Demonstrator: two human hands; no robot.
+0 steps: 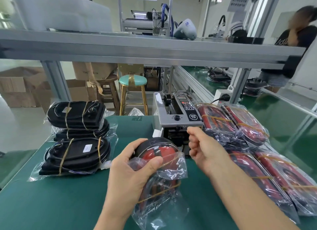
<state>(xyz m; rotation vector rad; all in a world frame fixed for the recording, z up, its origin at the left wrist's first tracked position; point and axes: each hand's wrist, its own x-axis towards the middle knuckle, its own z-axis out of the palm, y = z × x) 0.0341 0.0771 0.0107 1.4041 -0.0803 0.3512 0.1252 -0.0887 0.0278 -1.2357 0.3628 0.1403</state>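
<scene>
Fingers (137, 144) of the left hand (130, 169) curl over the far edge of a red-and-black part (164, 152) sealed in a clear bag (173, 171). The thumb presses on the near side, so the part is gripped and held tilted just above the green mat (68, 204), at the centre of the view. A yellow rubber band (161, 192) girds the lower half of the bag. The right hand (204, 147), just beside the part and apart from it, has its fingers (194, 144) curled, the uppermost fingertip at the front slot of the grey tape dispenser (178, 116); whether anything is pinched there cannot be told. To the left on the mat lie stacked black bagged parts (77, 116), likewise banded. To the right, red bagged parts (236, 125) lie in overlapping rows. Beyond the mat stand a teal-topped stool (133, 80) and cardboard boxes (18, 89), seen under an aluminium shelf (137, 49). Another person (298, 35) stands at far right.
</scene>
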